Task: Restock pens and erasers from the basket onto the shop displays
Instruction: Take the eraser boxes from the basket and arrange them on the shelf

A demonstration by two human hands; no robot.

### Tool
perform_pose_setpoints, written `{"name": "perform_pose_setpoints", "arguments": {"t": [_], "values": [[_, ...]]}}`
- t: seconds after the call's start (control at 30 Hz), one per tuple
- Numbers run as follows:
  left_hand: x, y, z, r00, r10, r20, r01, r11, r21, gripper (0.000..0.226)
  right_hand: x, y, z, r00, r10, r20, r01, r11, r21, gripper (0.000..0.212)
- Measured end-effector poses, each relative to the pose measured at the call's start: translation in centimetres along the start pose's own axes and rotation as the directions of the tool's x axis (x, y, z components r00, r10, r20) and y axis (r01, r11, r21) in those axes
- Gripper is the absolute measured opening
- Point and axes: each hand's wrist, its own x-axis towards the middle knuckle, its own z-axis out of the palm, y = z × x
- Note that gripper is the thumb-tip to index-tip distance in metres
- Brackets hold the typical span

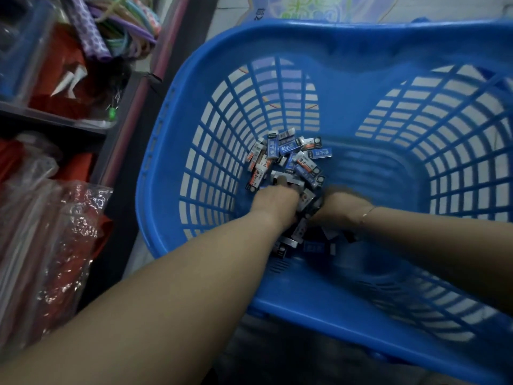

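While both forearms reach down over the near rim of the blue basket, the two hands sit together at the near edge of the eraser pile on the basket floor.

Left hand: fingers curled down into the erasers, one fingertip visible on a pale eraser; it appears to grip several, but the exact hold is hidden by the pile.

Right hand: blurred, knuckles up, fingers buried among the erasers; cannot tell how far open it is or whether it holds anything. A thin bracelet sits on that wrist.

Erasers: small blocks in blue-and-white and orange-and-white sleeves, heaped in the basket's left half, some lying under the wrists nearer the near wall. The basket's right half shows bare lattice.

Left of the basket: clear-wrapped red goods nearest, then a dark shelf with red items, and pastel hangers farthest up.
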Motion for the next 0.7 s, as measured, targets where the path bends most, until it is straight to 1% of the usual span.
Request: {"name": "perform_pose_setpoints", "arguments": {"t": [0.07,0.13,0.17,0.2,0.27,0.33,0.37,0.43,0.5,0.53,0.63,0.7], "values": [[0.1,0.3,0.0,0.999,0.0,-0.048,0.001,1.0,0.019,0.04,0.5,1.4,-2.1,0.999,0.03,-0.025,-0.031,0.999,-0.015,0.038],[0.2,0.7,0.0,0.997,0.005,-0.083,-0.002,1.0,0.03,0.034,1.3,2.2,-4.0,0.993,0.051,-0.105,-0.044,0.996,0.073,0.039],[0.1,1.0,0.1,0.996,-0.003,-0.089,0.005,1.0,0.028,0.031,1.6,2.2,-4.7,0.988,0.043,-0.147,-0.025,0.992,0.123,0.038],[0.1,1.3,0.1,0.996,-0.017,-0.093,0.019,0.999,0.026,0.029,2.0,2.0,-5.2,0.983,0.006,-0.186,0.018,0.992,0.128,0.036],[0.4,2.0,0.1,0.996,-0.044,-0.079,0.047,0.998,0.039,0.026,2.5,1.2,-5.5,0.968,-0.101,-0.229,0.115,0.992,0.048,0.031],[1.0,2.3,-0.3,0.997,-0.068,-0.026,0.068,0.997,0.02,0.028,3.1,0.1,-5.1,0.951,-0.174,-0.257,0.166,0.985,-0.053,0.026],[1.2,2.2,-0.8,0.997,-0.08,0.016,0.08,0.997,-0.02,0.031,3.5,-0.5,-4.8,0.944,-0.188,-0.271,0.166,0.981,-0.101,0.029],[1.4,1.6,-2.1,0.991,-0.075,0.111,0.086,0.992,-0.097,0.036,4.3,-1.7,-4.3,0.947,-0.158,-0.279,0.12,0.981,-0.15,0.038],[1.4,0.6,-3.2,0.984,-0.047,0.173,0.071,0.989,-0.131,0.023,4.9,-2.6,-4.1,0.953,-0.131,-0.274,0.081,0.979,-0.186,0.04],[1.2,-0.1,-3.7,0.982,-0.044,0.186,0.074,0.986,-0.153,0.021,5.1,-3.0,-3.9,0.952,-0.137,-0.272,0.07,0.967,-0.243,0.038],[0.5,-2.8,-5.3,0.978,-0.076,0.192,0.123,0.962,-0.245,0.028,5.4,-3.7,-2.9,0.943,-0.184,-0.278,0.055,0.908,-0.414,0.025],[-0.1,-4.6,-6.2,0.976,-0.113,0.187,0.175,0.917,-0.358,0.031,5.2,-3.9,-2.8,0.949,-0.176,-0.263,0.048,0.901,-0.431,0.017]]}}
